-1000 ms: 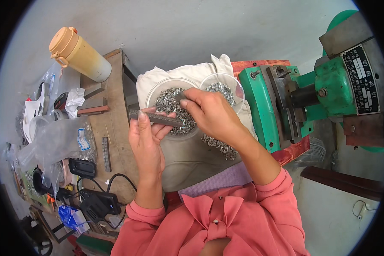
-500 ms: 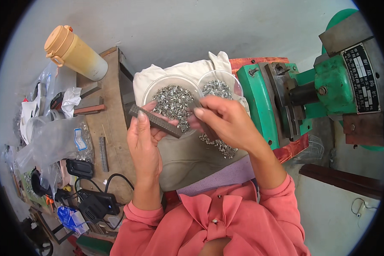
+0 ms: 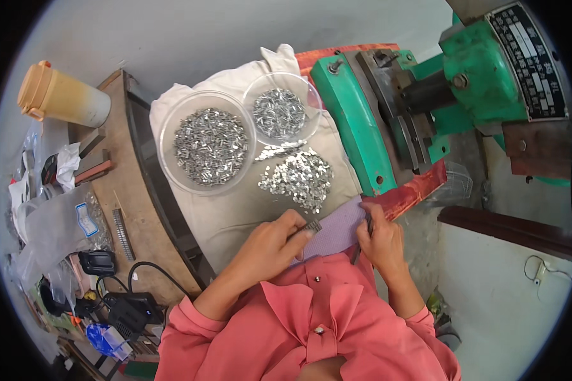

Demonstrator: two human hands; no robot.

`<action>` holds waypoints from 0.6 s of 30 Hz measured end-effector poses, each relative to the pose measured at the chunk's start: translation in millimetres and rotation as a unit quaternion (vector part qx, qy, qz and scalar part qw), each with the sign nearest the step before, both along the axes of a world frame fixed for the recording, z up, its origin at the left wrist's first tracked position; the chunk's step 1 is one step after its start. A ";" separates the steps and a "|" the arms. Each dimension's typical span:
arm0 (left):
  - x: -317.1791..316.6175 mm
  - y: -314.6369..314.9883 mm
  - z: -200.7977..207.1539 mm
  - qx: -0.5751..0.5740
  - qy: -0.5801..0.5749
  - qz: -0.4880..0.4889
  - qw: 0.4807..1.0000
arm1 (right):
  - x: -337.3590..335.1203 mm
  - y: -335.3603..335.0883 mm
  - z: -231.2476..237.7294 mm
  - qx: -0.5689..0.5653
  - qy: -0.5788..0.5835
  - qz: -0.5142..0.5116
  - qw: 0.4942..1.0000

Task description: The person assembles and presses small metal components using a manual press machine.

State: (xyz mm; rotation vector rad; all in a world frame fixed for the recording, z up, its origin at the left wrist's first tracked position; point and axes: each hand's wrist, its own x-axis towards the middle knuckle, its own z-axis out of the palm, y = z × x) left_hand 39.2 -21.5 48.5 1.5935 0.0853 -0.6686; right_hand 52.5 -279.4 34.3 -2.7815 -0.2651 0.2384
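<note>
My left hand [image 3: 267, 247] is closed round a dark notched metal bar [image 3: 313, 226]; only its end shows past my thumb and fingers. Opposite it, over the right side of a purple textured mat [image 3: 337, 230], my right hand [image 3: 382, 240] grips a dark metal bar [image 3: 368, 220], mostly hidden by the fingers. The two hands are apart, close to my body. Beyond them a heap of small shiny metal pieces [image 3: 304, 179] lies on a pale cloth [image 3: 203, 213]. Two clear round tubs, a larger one [image 3: 163, 159] and a smaller one [image 3: 318, 117], hold many small metal parts.
A green machine press [image 3: 346, 120] stands at the right on a red cover [image 3: 419, 190]. On the wooden bench [image 3: 149, 235] to the left are a yellow bottle [image 3: 67, 95], another notched bar [image 3: 122, 235], plastic bags [image 3: 57, 219] and a black cable [image 3: 149, 265].
Both hands have come down from over the tubs toward my body and moved apart, each keeping its bar. The tubs and heap are now uncovered. The view has shifted to the right.
</note>
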 end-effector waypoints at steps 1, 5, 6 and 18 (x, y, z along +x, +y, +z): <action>-6.8 -6.6 -11.1 0.072 -0.076 -0.038 0.994 | -0.7 -6.9 -8.9 0.025 -0.002 -0.036 0.999; -20.5 -25.9 -31.6 0.161 -0.136 -0.096 0.973 | 5.2 -22.4 -30.4 0.074 -0.010 -0.141 0.987; -23.5 -28.7 -34.7 0.196 -0.174 -0.097 0.960 | 8.2 -21.7 -28.6 0.075 -0.008 -0.142 0.987; -48.8 -18.6 -36.7 0.363 -0.388 0.006 0.847 | -7.9 -22.8 -42.3 0.461 0.068 -0.259 0.846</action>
